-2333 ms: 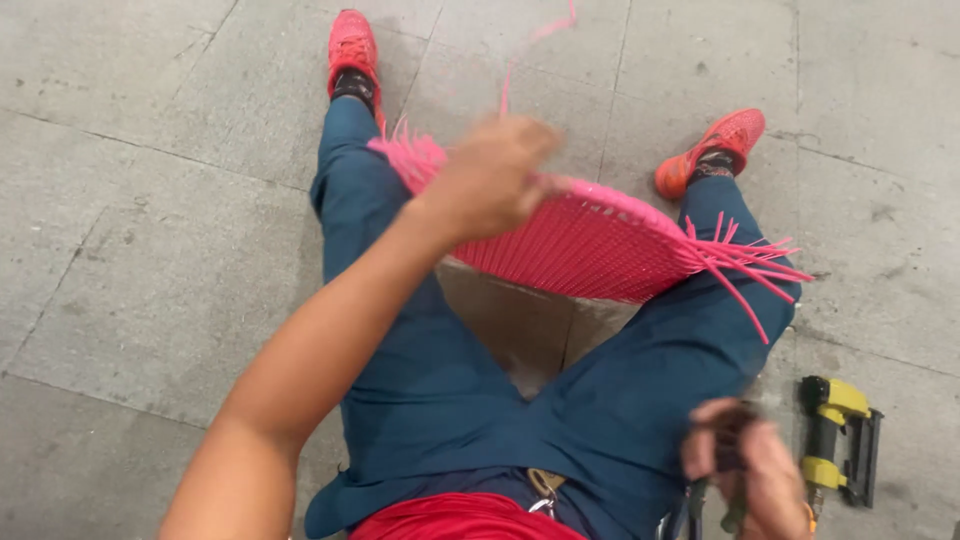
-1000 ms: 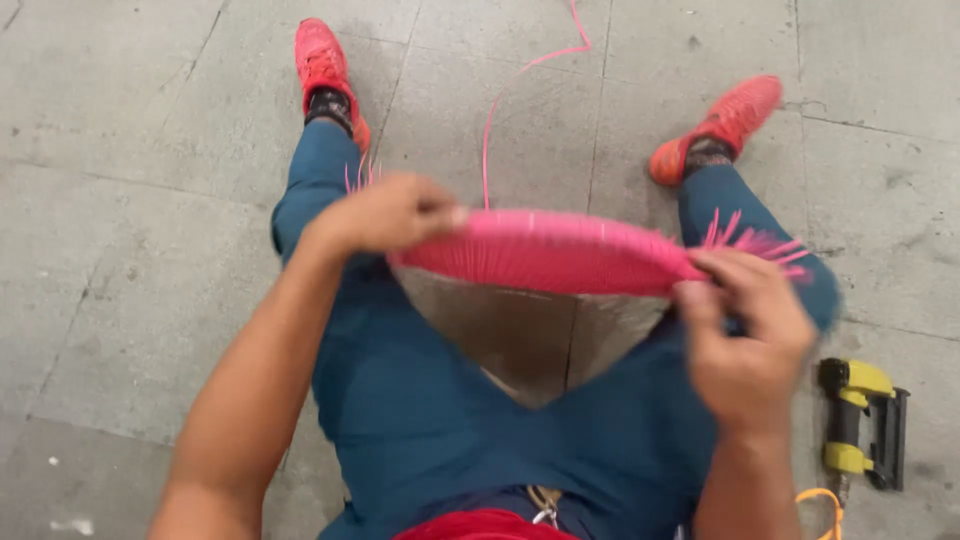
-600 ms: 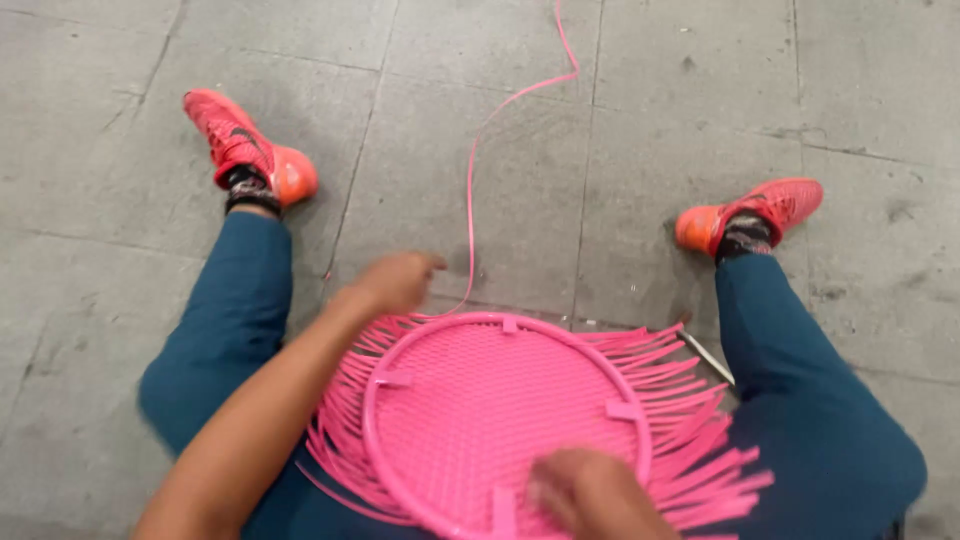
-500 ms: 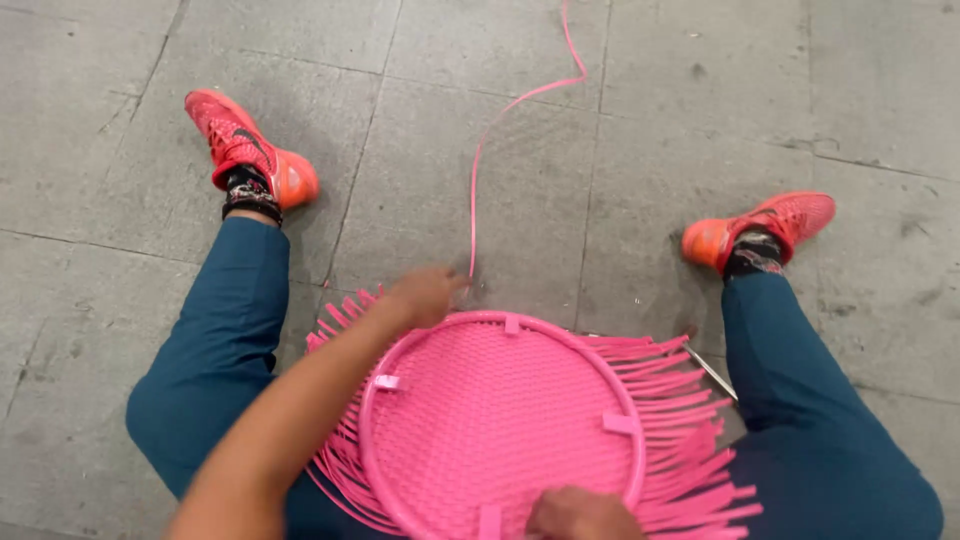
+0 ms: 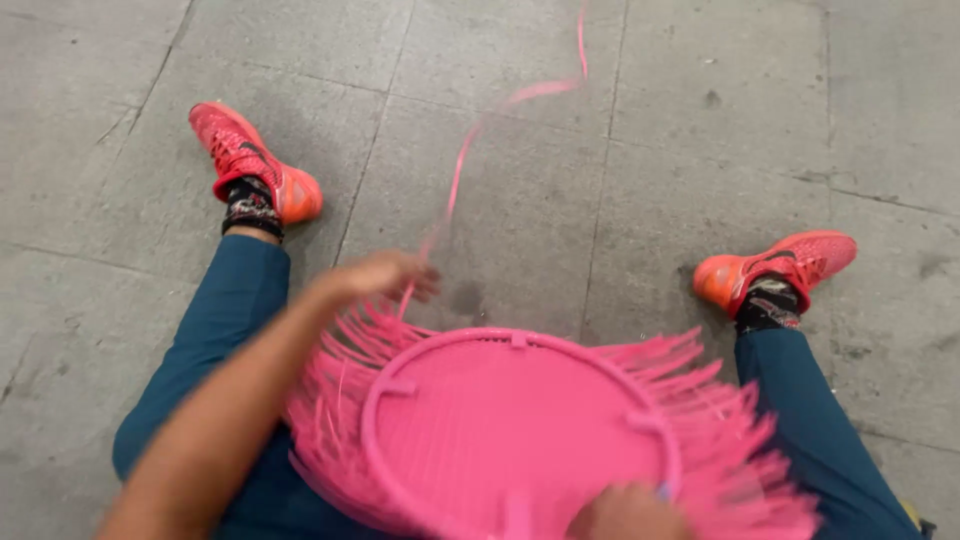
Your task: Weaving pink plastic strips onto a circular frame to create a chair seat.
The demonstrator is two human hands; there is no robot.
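A round pink woven piece [image 5: 510,430] with a pink hoop rim and a fringe of loose strip ends lies flat across my lap. My left hand [image 5: 385,277] is at its far left edge, blurred, pinching a long pink strip [image 5: 470,150] that runs up and away over the floor. My right hand [image 5: 625,512] rests on the near rim at the bottom of the frame, gripping the hoop. My legs in blue trousers spread to either side.
Grey paved floor [image 5: 650,120] with joints stretches ahead. My orange-red shoes sit at the left [image 5: 250,165] and at the right [image 5: 780,270]. A bit of yellow shows at the bottom right corner.
The pink piece has been tipped from edge-on to flat on my lap. My left hand has shifted along the far edge and pulls the strip; my view has tilted down.
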